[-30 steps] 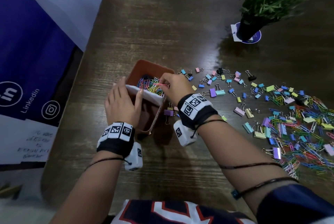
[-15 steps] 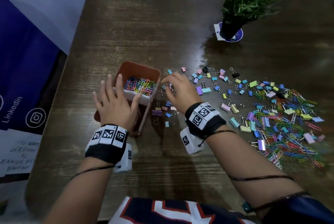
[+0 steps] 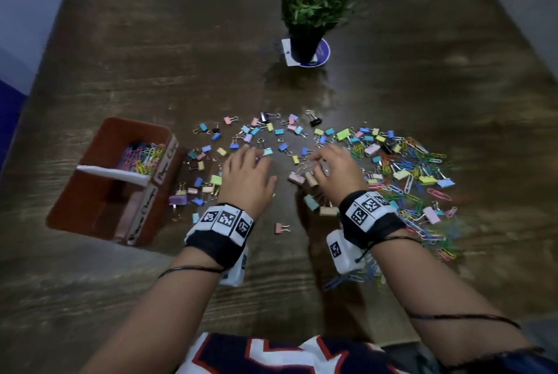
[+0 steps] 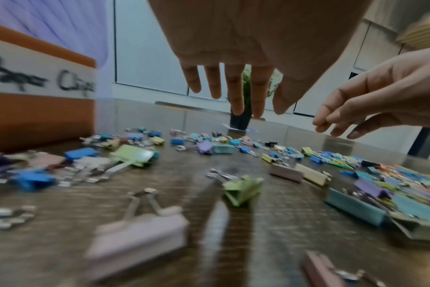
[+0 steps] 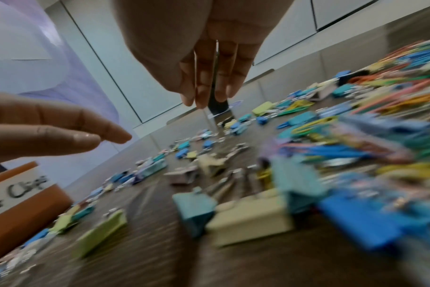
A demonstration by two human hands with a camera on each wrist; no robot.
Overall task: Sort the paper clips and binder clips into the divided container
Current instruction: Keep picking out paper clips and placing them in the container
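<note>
Both hands hover over the clips (image 3: 283, 147) — left hand (image 3: 246, 176) fingers straight, right hand (image 3: 335, 173) loosely curled, holding nothing; only the head view shows the container (image 3: 99, 192) inside.

White label (image 4: 39, 81) on the orange divided container (image 4: 37, 120), handwritten "Paper Clips"

My head camera looks from above, forward and down, on the wooden surface (image 3: 151, 41), its far edge out of view. Both wrist cameras sit very low and close over this surface and look along my fingers toward the far side. All three views share the plant pot (image 3: 303, 49) and the orange container (image 3: 90, 192).
</note>
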